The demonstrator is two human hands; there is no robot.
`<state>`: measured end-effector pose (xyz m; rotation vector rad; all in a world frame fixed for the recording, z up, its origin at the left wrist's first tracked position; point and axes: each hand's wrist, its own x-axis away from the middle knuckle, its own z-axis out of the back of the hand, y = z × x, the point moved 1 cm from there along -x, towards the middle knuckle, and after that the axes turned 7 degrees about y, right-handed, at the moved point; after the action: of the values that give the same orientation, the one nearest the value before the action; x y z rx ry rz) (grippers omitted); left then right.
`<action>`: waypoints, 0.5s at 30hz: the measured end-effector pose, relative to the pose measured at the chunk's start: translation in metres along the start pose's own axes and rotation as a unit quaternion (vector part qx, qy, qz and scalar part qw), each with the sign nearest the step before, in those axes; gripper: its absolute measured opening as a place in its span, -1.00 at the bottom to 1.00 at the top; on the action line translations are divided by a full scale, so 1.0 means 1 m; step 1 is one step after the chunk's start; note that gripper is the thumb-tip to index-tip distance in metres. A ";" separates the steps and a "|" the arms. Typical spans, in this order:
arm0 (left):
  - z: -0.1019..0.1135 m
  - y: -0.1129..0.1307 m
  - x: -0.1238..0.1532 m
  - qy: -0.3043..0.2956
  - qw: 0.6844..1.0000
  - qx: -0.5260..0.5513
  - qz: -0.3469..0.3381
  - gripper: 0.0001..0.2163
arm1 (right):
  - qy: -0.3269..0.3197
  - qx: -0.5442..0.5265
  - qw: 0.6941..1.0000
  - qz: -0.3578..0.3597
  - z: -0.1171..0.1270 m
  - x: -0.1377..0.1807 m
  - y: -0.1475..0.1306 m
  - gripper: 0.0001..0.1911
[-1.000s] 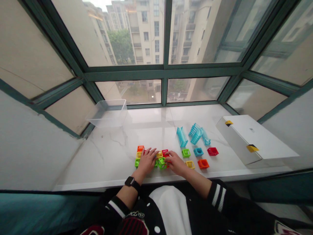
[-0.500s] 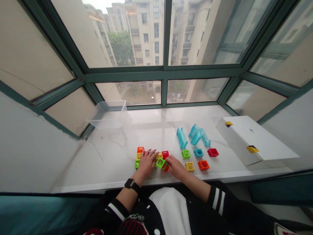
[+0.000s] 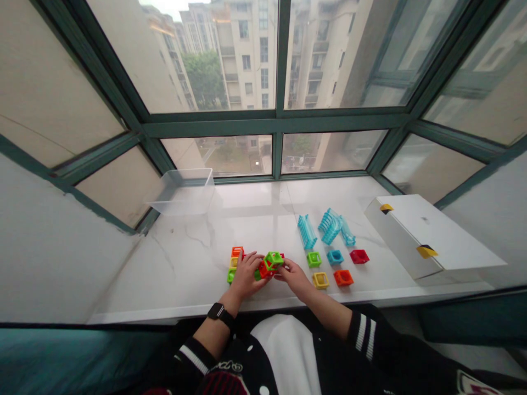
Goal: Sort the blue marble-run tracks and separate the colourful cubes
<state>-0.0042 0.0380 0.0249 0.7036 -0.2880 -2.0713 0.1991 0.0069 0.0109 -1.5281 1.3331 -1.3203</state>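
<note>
The left hand and right hand close their fingers on one green block, held low over the counter. Five loose blocks lie to the right, with three turquoise pieces behind them. The white box carries two yellow tabs.

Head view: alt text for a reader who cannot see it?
Left hand and right hand hold a green block above a block cluster on a marble sill; loose blocks, blue ribbed pieces and a white box lie to its right.
</note>
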 end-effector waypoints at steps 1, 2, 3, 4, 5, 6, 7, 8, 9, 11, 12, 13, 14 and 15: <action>-0.001 0.000 0.000 0.004 1.000 0.003 0.003 -0.66 | 0.007 0.009 1.000 0.009 0.001 0.000 -0.002 -0.40; -0.002 -0.001 0.000 0.008 1.000 0.005 0.009 -0.68 | 0.017 0.017 0.999 0.020 0.003 0.000 -0.004 -0.42; -0.004 -0.003 0.001 0.015 1.000 0.008 0.018 -0.68 | 0.033 0.021 0.999 0.034 0.006 -0.002 -0.007 -0.43; -0.006 -0.005 0.002 0.026 0.999 0.009 0.031 -0.67 | 0.051 0.022 0.997 0.048 0.010 -0.003 -0.011 -0.45; -0.009 -0.009 0.002 0.040 0.998 0.011 0.047 -0.66 | 0.070 0.019 0.996 0.060 0.015 -0.005 -0.015 -0.47; -0.012 -0.012 0.003 0.054 0.997 0.012 0.061 -0.66 | 0.087 0.016 0.994 0.070 0.020 -0.006 -0.019 -0.48; -0.015 -0.015 0.004 0.068 0.995 0.012 0.071 -0.65 | 0.100 0.014 0.992 0.077 0.025 -0.007 -0.024 -0.49; -0.017 -0.017 0.004 0.079 0.994 0.012 0.076 -0.63 | 0.108 0.014 0.991 0.082 0.030 -0.008 -0.028 -0.51; -0.019 -0.019 0.005 0.088 0.993 0.009 0.077 -0.60 | 0.108 0.014 0.990 0.084 0.033 -0.008 -0.031 -0.52; -0.022 -0.021 0.005 0.097 0.993 0.000 0.070 -0.49 | 0.096 0.015 0.991 0.088 0.039 -0.005 -0.037 -0.55; -0.023 -0.021 0.005 0.099 0.993 -0.005 0.066 -0.43 | 0.088 0.016 0.992 0.091 0.040 -0.003 -0.039 -0.57; -0.024 -0.021 0.006 0.099 0.993 -0.010 0.062 -0.37 | 0.081 0.017 0.992 0.096 0.041 -0.001 -0.041 -0.58; -0.024 -0.021 0.005 0.097 0.993 -0.012 0.059 -0.33 | 0.074 0.019 0.992 0.101 0.042 0.001 -0.043 -0.60; -0.023 -0.020 0.005 0.096 0.994 -0.014 0.057 -0.31 | 0.069 0.024 0.992 0.106 0.043 0.002 -0.044 -0.61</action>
<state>-0.0069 0.0463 -0.0051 0.8423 -0.1857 -1.8812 0.2515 0.0095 0.0431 -1.2425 1.4951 -1.3312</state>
